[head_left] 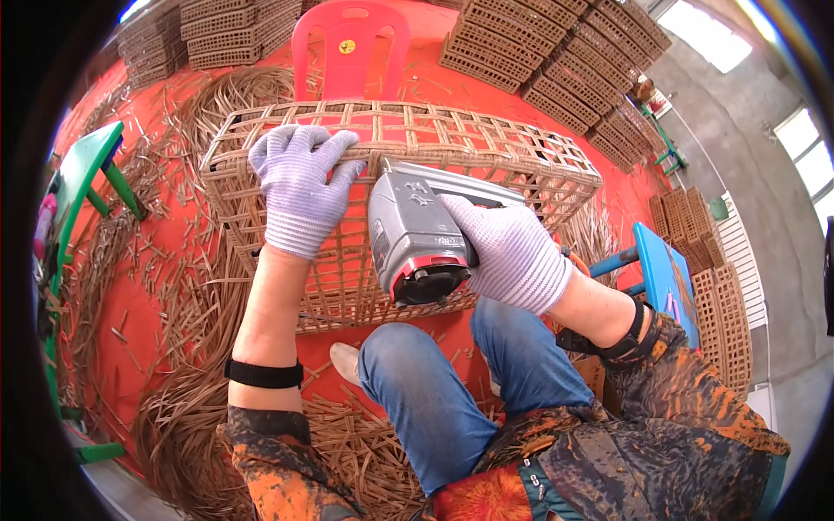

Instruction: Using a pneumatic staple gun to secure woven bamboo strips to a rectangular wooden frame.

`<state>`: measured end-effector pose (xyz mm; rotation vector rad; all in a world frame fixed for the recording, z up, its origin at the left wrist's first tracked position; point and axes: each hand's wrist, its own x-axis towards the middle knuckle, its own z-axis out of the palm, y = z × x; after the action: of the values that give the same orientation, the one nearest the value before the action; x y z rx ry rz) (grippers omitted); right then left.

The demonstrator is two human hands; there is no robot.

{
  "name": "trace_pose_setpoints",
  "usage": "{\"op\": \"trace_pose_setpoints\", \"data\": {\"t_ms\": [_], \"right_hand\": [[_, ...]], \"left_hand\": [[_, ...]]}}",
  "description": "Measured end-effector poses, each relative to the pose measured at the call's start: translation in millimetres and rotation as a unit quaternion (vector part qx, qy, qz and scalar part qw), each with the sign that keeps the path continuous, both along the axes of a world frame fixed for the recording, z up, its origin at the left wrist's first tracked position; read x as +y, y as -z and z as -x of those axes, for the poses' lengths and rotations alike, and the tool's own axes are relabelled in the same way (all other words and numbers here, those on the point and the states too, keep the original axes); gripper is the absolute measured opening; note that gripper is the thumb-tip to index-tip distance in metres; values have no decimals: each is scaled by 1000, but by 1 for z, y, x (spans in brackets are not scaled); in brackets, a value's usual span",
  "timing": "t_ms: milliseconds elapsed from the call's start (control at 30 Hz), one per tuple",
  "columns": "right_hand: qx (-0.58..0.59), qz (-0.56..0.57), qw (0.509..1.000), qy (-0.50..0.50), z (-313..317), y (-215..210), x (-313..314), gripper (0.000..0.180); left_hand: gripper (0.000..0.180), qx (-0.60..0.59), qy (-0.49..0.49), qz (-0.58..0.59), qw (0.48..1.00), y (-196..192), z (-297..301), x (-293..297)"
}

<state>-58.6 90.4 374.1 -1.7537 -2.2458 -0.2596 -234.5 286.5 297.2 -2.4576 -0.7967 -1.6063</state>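
In front of my knees stands a long woven basket (452, 130) of brown strips, its open lattice facing me and its top. My left hand (304, 187), in a pale striped glove, lies over the near top edge with its fingers curled onto the rim. My right hand (512, 252), gloved the same way, is wrapped round the handle of a grey and red staple gun (417, 230). The tool's nose meets the basket's top edge just right of my left fingertips. What lies under the nose is hidden.
A red plastic chair (352, 52) stands behind the basket. Loose brown strips (200, 373) heap on the red floor at left. A green stool (91, 174) is at far left, a blue one (665, 278) at right. Stacked woven baskets (556, 61) fill the back.
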Motion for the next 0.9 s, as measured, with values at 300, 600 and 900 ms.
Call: {"op": "trace_pose_setpoints", "data": {"t_ms": [300,600,900], "right_hand": [[18,-26,999,6,-2,4,7,50],[140,29,990,16,-2,-23,-27,67],[197,90,972,87,-22,-22,-63,63]], "left_hand": [[29,18,-18,39,999,-4,-6,2],[31,23,-34,40,998,-10,-4,-5],[35,74,-76,88,990,-18,-1,-18]]}}
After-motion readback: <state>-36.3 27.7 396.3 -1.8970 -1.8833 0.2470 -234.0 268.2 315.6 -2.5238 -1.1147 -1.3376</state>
